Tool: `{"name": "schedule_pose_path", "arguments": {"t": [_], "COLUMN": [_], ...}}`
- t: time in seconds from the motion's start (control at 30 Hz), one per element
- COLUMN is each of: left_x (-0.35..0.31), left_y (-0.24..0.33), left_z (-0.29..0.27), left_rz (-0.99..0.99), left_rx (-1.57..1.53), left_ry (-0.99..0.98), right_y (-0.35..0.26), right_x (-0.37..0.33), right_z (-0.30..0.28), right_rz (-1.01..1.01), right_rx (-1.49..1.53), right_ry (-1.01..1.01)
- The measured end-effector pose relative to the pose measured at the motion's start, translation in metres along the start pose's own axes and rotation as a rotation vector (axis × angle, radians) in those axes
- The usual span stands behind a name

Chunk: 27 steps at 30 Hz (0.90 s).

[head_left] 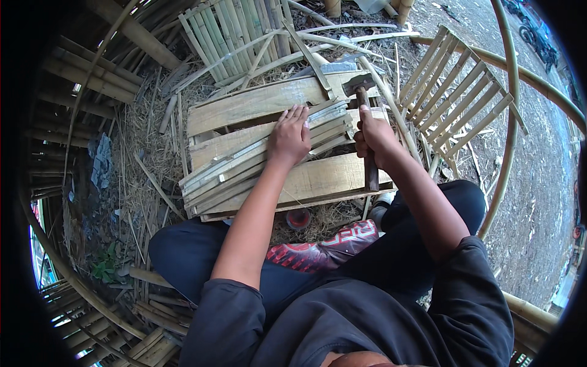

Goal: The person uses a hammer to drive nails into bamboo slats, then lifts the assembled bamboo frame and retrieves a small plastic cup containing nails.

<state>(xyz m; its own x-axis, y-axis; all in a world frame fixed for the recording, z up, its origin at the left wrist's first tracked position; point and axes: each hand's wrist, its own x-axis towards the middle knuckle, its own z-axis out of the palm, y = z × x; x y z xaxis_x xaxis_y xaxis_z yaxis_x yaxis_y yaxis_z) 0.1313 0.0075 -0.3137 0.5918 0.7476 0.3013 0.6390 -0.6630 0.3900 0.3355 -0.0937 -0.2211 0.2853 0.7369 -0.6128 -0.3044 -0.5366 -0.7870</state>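
A person sits on the ground with wooden planks point(287, 98) laid flat in front of them. A bunch of thin bamboo strips point(244, 162) lies across the planks. The left hand point(290, 137) presses flat on the strips. The right hand point(373, 137) is wrapped tight around the handle of a hammer point(362, 92), and the hammer's head sits just above the strips. A slatted bamboo frame point(458, 92) rests nearby on the right. Dry straw point(153, 153) covers the ground.

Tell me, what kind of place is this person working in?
Most likely an outdoor bamboo craft workshop. Split bamboo slats lie across a wooden pallet under the left hand, the right hand grips a hammer, and finished slatted bamboo panels lie on straw-strewn dirt ground.
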Motion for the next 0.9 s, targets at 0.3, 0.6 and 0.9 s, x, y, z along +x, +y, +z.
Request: {"name": "schedule_pose_path", "arguments": {"t": [0.3,0.6,0.9], "left_x": [0.000,0.000,0.000], "left_y": [0.000,0.001,0.001], "left_z": [-0.003,-0.004,-0.002], "left_rz": [0.010,0.011,0.042], "left_rx": [-0.009,-0.003,0.015], "left_ry": [-0.033,-0.037,-0.009], "right_y": [0.000,-0.007,-0.020], "right_x": [0.007,0.004,0.003], "right_z": [0.002,-0.006,-0.026], "right_rz": [0.090,0.121,-0.545], "right_rx": [0.032,0.031,-0.949], "right_ry": [-0.059,-0.120,0.222]}}
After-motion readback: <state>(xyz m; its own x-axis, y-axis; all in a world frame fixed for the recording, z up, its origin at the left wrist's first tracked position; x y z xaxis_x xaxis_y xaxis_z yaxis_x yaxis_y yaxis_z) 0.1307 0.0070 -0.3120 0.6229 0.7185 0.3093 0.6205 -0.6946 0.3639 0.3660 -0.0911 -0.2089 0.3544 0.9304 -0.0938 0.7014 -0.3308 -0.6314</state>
